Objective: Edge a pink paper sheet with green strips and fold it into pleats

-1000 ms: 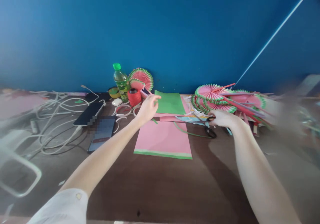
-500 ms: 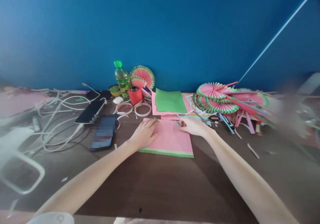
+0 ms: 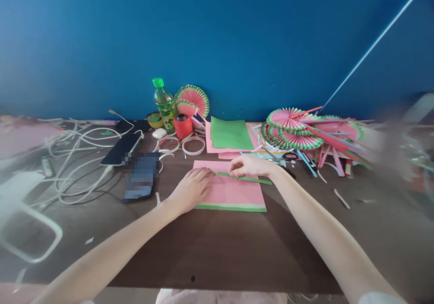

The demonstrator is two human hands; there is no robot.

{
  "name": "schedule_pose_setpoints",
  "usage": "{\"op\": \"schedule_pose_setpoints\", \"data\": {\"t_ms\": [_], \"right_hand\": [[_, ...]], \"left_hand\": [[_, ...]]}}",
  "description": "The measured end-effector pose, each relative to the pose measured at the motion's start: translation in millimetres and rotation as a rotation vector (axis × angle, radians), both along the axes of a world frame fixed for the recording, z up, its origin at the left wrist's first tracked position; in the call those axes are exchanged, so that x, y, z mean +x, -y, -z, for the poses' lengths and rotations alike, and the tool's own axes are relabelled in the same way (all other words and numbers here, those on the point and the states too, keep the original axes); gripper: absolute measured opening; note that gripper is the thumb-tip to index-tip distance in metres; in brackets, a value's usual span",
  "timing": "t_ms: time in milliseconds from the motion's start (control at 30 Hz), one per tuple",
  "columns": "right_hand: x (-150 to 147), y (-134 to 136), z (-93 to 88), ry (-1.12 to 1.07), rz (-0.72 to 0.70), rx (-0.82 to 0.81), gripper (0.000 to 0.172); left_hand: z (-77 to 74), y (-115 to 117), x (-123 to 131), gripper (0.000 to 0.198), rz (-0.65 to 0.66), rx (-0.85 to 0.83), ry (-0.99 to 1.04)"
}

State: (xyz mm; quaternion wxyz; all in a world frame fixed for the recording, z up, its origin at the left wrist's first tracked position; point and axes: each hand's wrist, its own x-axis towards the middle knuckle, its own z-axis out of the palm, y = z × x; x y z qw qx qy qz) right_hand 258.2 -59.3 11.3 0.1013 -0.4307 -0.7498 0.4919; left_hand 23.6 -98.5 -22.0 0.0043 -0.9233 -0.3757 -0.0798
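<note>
Pinching a green strip (image 3: 259, 181) mid-frame, the right hand (image 3: 249, 165) arched over pink paper (image 3: 233, 193); the left hand (image 3: 190, 189), fingers (image 3: 201, 175) unclenched, lay on it.

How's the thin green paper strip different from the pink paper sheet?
The thin green paper strip is narrow; the pink paper sheet is wide. The right hand holds the strip; the left hand rests on the sheet. The strip looks all green; the sheet has one white-and-green edge. Both are paper.
</note>
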Motion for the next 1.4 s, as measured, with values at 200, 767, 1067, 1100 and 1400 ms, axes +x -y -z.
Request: {"op": "schedule_pose_setpoints", "data": {"t_ms": [200, 767, 1067, 1100, 1400], "right_hand": [[-25, -10, 11.6, -0.105, 0.033, -0.029, 0.017], [-11, -23, 15.2, 0.101, -0.088, 0.012, 0.017], [-17, -24, 15.4, 0.148, -0.096, 0.058, 0.02], [-19, -24, 16.3, 0.152, -0.093, 0.059, 0.021], [-11, -19, 16.3, 0.132, -0.076, 0.152, 0.033]], "left_hand": [[6.0, 7, -20, 0.038, -0.02, 0.013, 0.01], [9.8, 16, -27, 0.038, -0.051, -0.066, 0.124], [8.2, 20, -24, 0.034, -0.054, -0.079, 0.152], [8.1, 20, -24, 0.034, -0.055, -0.082, 0.153], [10.5, 18, -25, 0.036, -0.055, -0.084, 0.162]]}}
